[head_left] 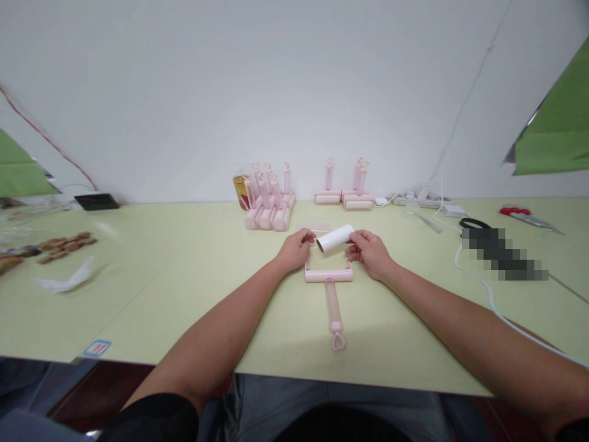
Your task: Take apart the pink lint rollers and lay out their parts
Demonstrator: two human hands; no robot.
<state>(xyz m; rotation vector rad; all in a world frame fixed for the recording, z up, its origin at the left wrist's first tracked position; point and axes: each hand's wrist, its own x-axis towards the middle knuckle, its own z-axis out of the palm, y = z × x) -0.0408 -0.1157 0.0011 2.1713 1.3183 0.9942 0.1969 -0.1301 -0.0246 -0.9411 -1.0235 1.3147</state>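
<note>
right hand [373, 254] pinches the white roll [335, 237] by its right end — long axis slanting toward the half-curled left hand [295, 250], whose hold is unclear.

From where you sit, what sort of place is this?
Probably a small workroom: the right hand holds a white roll near a pink roller frame, and more pink rollers stand in groups along the back of a long, pale green table.
</note>
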